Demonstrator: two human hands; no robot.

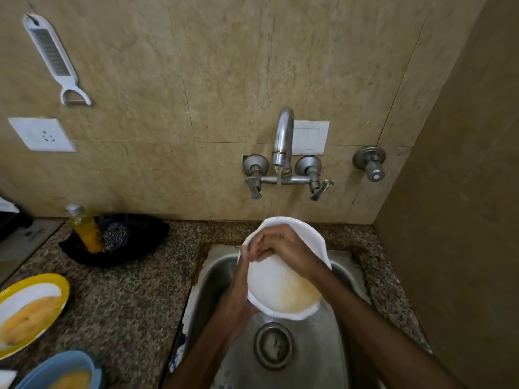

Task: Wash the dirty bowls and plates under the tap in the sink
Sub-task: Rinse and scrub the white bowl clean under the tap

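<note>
A white bowl [280, 287] with yellow-brown residue inside is held tilted over the steel sink [309, 355], under a thin stream from the tap [283, 136]. My left hand [238, 293] grips the bowl's left rim from beneath, fingers curled over the edge. My right hand [278, 245] lies inside the bowl near its upper rim, fingers bent against the inner surface. A yellow-rimmed plate [31, 310] with yellow smears and a blue bowl [64, 372] with yellow residue sit on the counter at the left.
A black dish [140, 248] on the granite counter holds a yellow soap bottle [85, 228] and a steel scrubber [115, 237]. A white peeler [53, 57] hangs on the wall. A side wall stands close on the right. The drain [273, 346] lies below the bowl.
</note>
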